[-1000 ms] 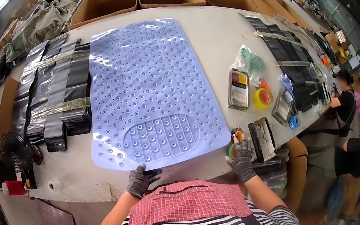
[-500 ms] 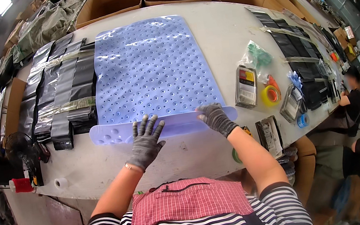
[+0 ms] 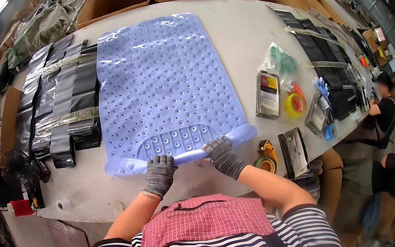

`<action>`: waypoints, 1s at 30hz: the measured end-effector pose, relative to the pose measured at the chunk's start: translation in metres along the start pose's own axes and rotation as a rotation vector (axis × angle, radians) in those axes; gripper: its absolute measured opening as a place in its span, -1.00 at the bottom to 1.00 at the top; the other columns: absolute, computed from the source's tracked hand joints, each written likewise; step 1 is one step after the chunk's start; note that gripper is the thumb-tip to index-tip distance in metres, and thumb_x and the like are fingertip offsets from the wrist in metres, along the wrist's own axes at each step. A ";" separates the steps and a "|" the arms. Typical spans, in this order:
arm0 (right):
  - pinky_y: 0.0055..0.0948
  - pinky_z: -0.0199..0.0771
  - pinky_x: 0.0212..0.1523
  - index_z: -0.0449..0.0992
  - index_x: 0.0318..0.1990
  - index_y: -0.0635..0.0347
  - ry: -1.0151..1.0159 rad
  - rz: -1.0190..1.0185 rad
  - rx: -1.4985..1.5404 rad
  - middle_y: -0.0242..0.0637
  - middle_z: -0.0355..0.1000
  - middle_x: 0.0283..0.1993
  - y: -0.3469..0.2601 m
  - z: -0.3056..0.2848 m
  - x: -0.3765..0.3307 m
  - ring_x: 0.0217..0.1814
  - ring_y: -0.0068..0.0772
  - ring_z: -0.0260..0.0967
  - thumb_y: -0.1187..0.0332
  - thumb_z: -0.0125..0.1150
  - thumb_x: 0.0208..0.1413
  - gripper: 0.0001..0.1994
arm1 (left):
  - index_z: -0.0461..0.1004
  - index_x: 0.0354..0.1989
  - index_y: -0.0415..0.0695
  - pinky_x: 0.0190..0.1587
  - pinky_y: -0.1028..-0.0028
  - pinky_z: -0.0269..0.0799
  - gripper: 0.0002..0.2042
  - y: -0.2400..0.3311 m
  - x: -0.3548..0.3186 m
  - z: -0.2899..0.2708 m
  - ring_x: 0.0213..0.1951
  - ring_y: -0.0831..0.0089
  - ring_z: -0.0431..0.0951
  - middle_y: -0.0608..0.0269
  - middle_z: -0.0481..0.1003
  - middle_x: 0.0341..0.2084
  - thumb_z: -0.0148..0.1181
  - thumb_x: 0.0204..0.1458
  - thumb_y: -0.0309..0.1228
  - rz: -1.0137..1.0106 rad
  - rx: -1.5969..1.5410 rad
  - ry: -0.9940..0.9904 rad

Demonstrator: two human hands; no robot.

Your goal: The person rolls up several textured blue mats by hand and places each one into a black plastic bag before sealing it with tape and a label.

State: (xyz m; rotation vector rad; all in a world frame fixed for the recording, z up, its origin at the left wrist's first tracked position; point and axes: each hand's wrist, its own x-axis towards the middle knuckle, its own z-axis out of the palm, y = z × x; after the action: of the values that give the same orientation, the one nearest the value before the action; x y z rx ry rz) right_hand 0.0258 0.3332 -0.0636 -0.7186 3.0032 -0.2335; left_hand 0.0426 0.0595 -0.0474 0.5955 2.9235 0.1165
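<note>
A periwinkle-blue bath mat (image 3: 166,82) covered in suction cups lies spread on the white table in front of me. Its near end curls up, and a rounded panel with a raised grid shows just beyond that edge. In a grey knit glove, my left hand (image 3: 160,175) is closed on the near edge, left of its middle. My right hand (image 3: 224,157), gloved alike with fingertips showing, grips the same edge a little further right. The fingers' undersides are hidden.
Stacks of black plastic bags (image 3: 63,97) flank the mat at left, with more (image 3: 325,58) at right. Nearby are a tape dispenser (image 3: 267,158), yellow tape roll (image 3: 295,105), clear-fronted boxes (image 3: 267,93) and a small fan (image 3: 18,168). Open cartons (image 3: 113,3) line the far edge.
The mat has slid toward me, and its folded near edge has come closer, uncovering the grid panel. My left hand's spread fingers have closed on the edge; my right hand has moved nearer to it.
</note>
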 end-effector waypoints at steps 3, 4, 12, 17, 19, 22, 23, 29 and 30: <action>0.04 0.08 0.34 0.52 0.05 0.04 -0.102 0.059 0.019 -0.22 0.46 0.08 -0.003 -0.008 -0.002 0.21 -0.23 0.34 -0.10 0.23 0.06 -0.49 | 0.44 -0.08 -0.12 0.01 0.14 0.36 -0.60 0.002 0.004 -0.002 -0.02 0.12 0.47 0.12 0.50 -0.17 0.20 0.09 -0.06 -0.023 -0.034 -0.008; 0.02 0.15 0.30 0.53 0.03 0.05 -0.149 0.075 0.010 -0.19 0.47 0.06 -0.004 -0.017 0.002 0.18 -0.19 0.36 -0.12 0.21 0.07 -0.48 | 0.45 -0.09 -0.12 0.00 0.16 0.38 -0.60 0.001 0.007 -0.006 -0.02 0.11 0.48 0.11 0.51 -0.18 0.20 0.10 -0.05 -0.047 -0.046 -0.046; -0.05 0.50 -0.03 0.56 -0.05 0.22 -0.548 0.209 0.180 0.04 0.57 -0.13 0.022 -0.021 0.070 -0.04 0.03 0.55 -0.35 -0.03 0.15 -0.28 | 0.50 -0.20 -0.13 -0.01 0.17 0.42 -0.52 -0.036 0.051 -0.032 -0.08 0.05 0.55 0.06 0.57 -0.24 0.14 0.11 0.12 -0.138 -0.304 -0.332; -0.06 0.50 -0.04 0.53 0.00 0.20 -0.570 0.231 0.076 0.00 0.58 -0.12 0.011 -0.030 0.071 -0.05 -0.01 0.56 -0.39 -0.08 0.15 -0.25 | 0.53 -0.19 -0.14 0.05 0.08 0.33 -0.41 -0.079 -0.007 -0.023 -0.04 0.09 0.50 0.07 0.54 -0.23 0.09 0.05 0.24 -0.164 0.040 -0.032; -0.08 0.50 -0.08 0.54 -0.03 0.17 -0.541 0.239 0.066 -0.03 0.59 -0.18 0.012 -0.029 0.063 -0.10 -0.03 0.57 -0.41 -0.08 0.13 -0.25 | 0.56 -0.24 -0.14 0.04 0.15 0.36 -0.40 -0.090 -0.017 -0.017 -0.12 0.10 0.53 0.05 0.55 -0.30 0.08 0.04 0.25 -0.243 0.022 0.002; -0.08 0.50 -0.12 0.55 -0.06 0.16 -0.471 0.139 -0.079 -0.09 0.59 -0.26 0.006 -0.037 0.053 -0.12 -0.06 0.58 -0.41 -0.08 0.12 -0.26 | 0.57 -0.33 -0.14 -0.10 0.15 0.45 -0.41 -0.100 -0.014 -0.012 -0.27 0.06 0.60 0.03 0.58 -0.44 0.08 0.06 0.25 -0.272 -0.065 -0.113; -0.08 0.50 -0.14 0.54 -0.05 0.15 -0.446 0.150 -0.125 -0.13 0.59 -0.36 0.005 -0.039 0.049 -0.16 -0.05 0.58 -0.41 -0.06 0.11 -0.26 | 0.57 -0.37 -0.15 -0.19 0.10 0.48 -0.40 -0.100 -0.006 -0.015 -0.33 0.03 0.62 0.00 0.59 -0.47 0.08 0.06 0.25 -0.319 -0.099 -0.188; -0.14 0.48 0.02 0.51 0.03 0.19 -0.223 0.401 0.181 0.00 0.54 -0.11 0.032 -0.021 0.060 -0.10 -0.02 0.53 -0.50 0.06 -0.07 -0.13 | 0.55 -0.18 -0.15 -0.17 0.10 0.49 -0.51 -0.099 0.027 -0.027 -0.25 0.00 0.60 -0.01 0.58 -0.34 0.31 -0.01 0.08 -0.453 -0.259 -0.150; -0.15 0.48 0.05 0.51 0.03 0.19 -0.222 0.386 0.122 0.00 0.52 -0.10 0.035 -0.021 0.064 -0.08 -0.02 0.52 -0.51 0.08 -0.09 -0.12 | 0.55 -0.17 -0.15 -0.14 0.11 0.48 -0.54 -0.097 0.028 -0.023 -0.21 0.00 0.57 0.00 0.56 -0.30 0.35 -0.04 0.00 -0.391 -0.245 -0.027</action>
State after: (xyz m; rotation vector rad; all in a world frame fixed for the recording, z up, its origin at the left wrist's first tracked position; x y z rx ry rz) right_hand -0.0480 0.3378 -0.0490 -0.1358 2.8078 -0.2928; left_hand -0.0243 -0.0198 -0.0391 -0.0129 2.8713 0.4044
